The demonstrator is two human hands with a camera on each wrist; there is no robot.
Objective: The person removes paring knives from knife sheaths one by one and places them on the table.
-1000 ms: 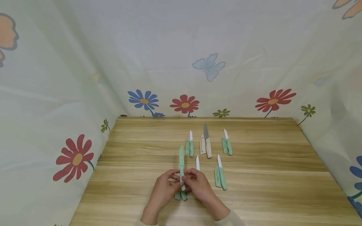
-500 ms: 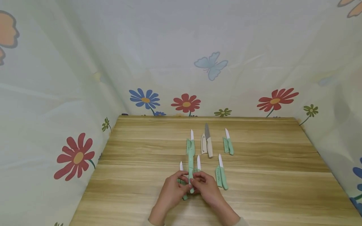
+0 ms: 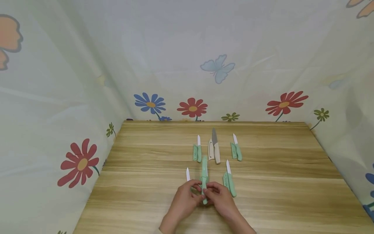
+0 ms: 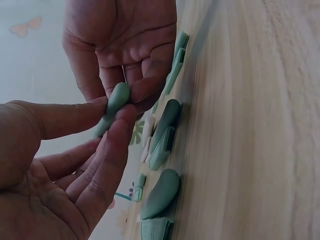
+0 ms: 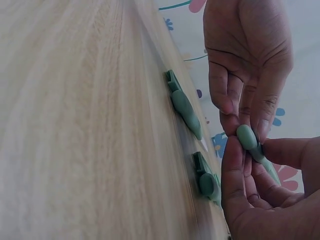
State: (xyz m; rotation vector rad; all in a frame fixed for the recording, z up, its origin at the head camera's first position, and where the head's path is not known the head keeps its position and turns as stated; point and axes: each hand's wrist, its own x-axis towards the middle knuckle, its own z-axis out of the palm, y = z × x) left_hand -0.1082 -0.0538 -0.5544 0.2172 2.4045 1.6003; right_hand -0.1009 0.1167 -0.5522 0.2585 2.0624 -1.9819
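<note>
Both hands hold one mint-green knife (image 3: 204,191) upright above the table, its upper part looking covered by a green sheath (image 3: 204,167). My left hand (image 3: 185,200) pinches the handle from the left between thumb and fingers. From the other side my right hand (image 3: 222,198) pinches the same handle. In the left wrist view the handle's rounded end (image 4: 119,95) shows between the fingertips of both hands. A small knife with a white blade (image 3: 188,174) lies by the left hand, its handle mostly hidden. Another lies behind the held knife, largely covered.
Right of the hands lies a green knife (image 3: 230,183) beside its sheath (image 3: 226,180). Farther back lie a green knife (image 3: 199,152), a beige knife (image 3: 216,152) with a grey blade, and another green knife (image 3: 238,151), each beside a sheath. A flowered curtain (image 3: 163,65) surrounds the wooden table (image 3: 292,195).
Both hands have moved right with the held knife, from over the front-left knife to over the knife beside it. The front-left knife's blade has come into view. Both hands keep their hold.
</note>
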